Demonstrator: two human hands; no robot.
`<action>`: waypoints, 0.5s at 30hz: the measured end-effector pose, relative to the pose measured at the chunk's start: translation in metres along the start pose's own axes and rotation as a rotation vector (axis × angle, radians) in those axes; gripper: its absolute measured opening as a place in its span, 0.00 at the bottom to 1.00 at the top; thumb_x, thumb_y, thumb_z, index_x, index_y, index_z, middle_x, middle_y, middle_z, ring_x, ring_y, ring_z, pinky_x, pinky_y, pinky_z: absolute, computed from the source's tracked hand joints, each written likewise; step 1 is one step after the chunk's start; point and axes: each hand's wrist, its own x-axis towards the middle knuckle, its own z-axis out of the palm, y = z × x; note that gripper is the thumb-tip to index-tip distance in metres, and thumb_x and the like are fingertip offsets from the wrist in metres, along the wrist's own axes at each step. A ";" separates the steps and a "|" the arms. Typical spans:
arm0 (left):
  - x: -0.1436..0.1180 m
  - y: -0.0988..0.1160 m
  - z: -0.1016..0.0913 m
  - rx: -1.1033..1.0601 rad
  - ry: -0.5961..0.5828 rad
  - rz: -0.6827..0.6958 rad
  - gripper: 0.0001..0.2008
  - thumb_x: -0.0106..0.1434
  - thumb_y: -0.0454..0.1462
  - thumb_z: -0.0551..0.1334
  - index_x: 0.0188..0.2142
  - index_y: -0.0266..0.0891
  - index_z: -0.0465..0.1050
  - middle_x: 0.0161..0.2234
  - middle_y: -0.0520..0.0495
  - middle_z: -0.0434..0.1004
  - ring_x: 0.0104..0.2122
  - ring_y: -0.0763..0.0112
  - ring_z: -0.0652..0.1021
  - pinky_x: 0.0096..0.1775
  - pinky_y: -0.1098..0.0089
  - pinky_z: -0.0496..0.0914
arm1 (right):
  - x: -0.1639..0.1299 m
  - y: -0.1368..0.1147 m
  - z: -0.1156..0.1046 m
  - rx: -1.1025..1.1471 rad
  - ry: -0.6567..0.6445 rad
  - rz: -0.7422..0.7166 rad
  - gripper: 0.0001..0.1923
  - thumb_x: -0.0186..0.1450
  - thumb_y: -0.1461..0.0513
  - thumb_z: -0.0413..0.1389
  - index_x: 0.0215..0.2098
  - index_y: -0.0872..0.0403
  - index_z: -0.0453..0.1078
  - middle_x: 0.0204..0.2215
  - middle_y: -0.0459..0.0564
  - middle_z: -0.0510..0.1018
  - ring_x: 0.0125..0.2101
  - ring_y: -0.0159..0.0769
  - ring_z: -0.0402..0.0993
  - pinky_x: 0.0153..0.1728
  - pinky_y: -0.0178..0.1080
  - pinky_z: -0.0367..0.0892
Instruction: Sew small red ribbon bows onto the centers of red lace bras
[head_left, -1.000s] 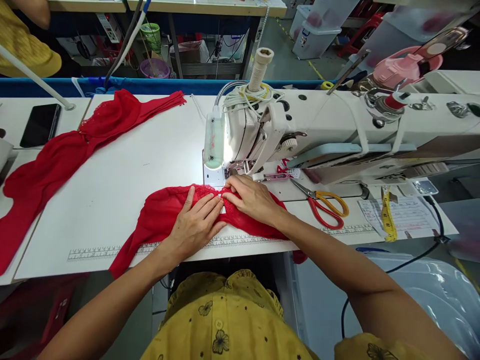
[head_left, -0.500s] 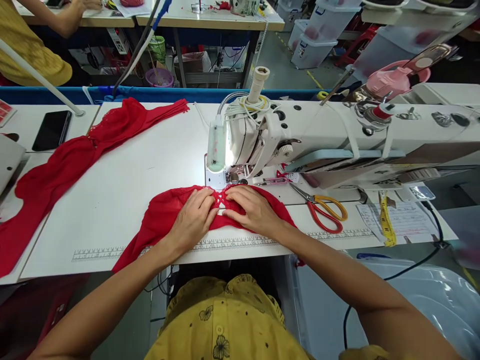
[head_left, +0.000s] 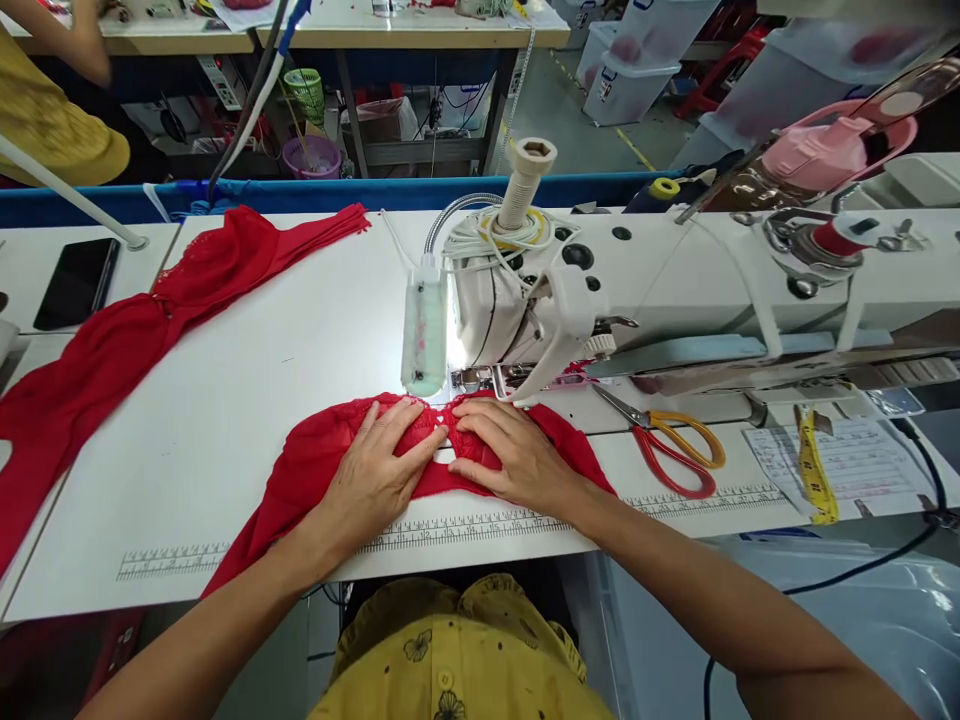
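Observation:
A red lace bra [head_left: 300, 468] lies spread on the white sewing table, its narrow middle just in front of the sewing machine's needle area [head_left: 472, 380]. My left hand [head_left: 386, 455] rests flat on the left cup, fingers stretched and spread, the thumb reaching to the middle. On the right cup, my right hand [head_left: 514, 450] lies flat with its thumb apart from the fingers. Both hands press the cloth down rather than wrap round it. Whether the lace edge sits under the presser foot cannot be made out; the lamp [head_left: 425, 335] partly hides that spot.
Red-and-orange-handled scissors [head_left: 671, 447] lie right of the bra, near a yellow tape measure [head_left: 814, 470] on a paper sheet. More red bras [head_left: 135, 330] stretch across the left side, by a black phone [head_left: 76, 283]. A co-worker's yellow sleeve [head_left: 56, 120] shows far left.
My left hand's fingers have flattened and spread, its thumb now extended toward the middle of the bra. The crossed lacing there shows less. The camera view has shifted nearer the machine.

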 end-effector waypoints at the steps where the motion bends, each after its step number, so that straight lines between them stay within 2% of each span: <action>1: 0.000 0.000 0.000 0.005 -0.001 0.000 0.21 0.70 0.32 0.55 0.61 0.44 0.68 0.61 0.35 0.65 0.64 0.49 0.65 0.63 0.39 0.59 | 0.000 0.000 0.000 -0.006 0.000 0.002 0.19 0.67 0.53 0.59 0.52 0.53 0.67 0.55 0.57 0.75 0.53 0.47 0.72 0.54 0.53 0.69; 5: 0.000 0.000 0.000 0.026 0.003 0.005 0.22 0.70 0.32 0.56 0.62 0.44 0.67 0.61 0.35 0.66 0.64 0.49 0.65 0.63 0.40 0.60 | 0.001 -0.002 -0.001 -0.052 0.001 -0.017 0.20 0.69 0.53 0.58 0.56 0.53 0.67 0.54 0.57 0.75 0.51 0.47 0.73 0.53 0.52 0.71; 10: 0.001 0.001 0.000 0.022 0.009 0.005 0.21 0.70 0.32 0.56 0.61 0.41 0.68 0.61 0.35 0.67 0.64 0.50 0.65 0.63 0.40 0.60 | 0.002 -0.006 -0.001 -0.180 0.044 -0.063 0.15 0.71 0.58 0.54 0.52 0.55 0.72 0.53 0.56 0.76 0.51 0.45 0.74 0.52 0.48 0.71; 15: 0.001 0.001 -0.001 0.013 0.023 0.012 0.19 0.71 0.32 0.55 0.60 0.41 0.68 0.61 0.34 0.67 0.64 0.50 0.65 0.62 0.40 0.60 | 0.000 -0.007 0.000 -0.250 0.050 -0.076 0.16 0.71 0.57 0.53 0.53 0.56 0.72 0.52 0.57 0.76 0.52 0.45 0.73 0.52 0.48 0.71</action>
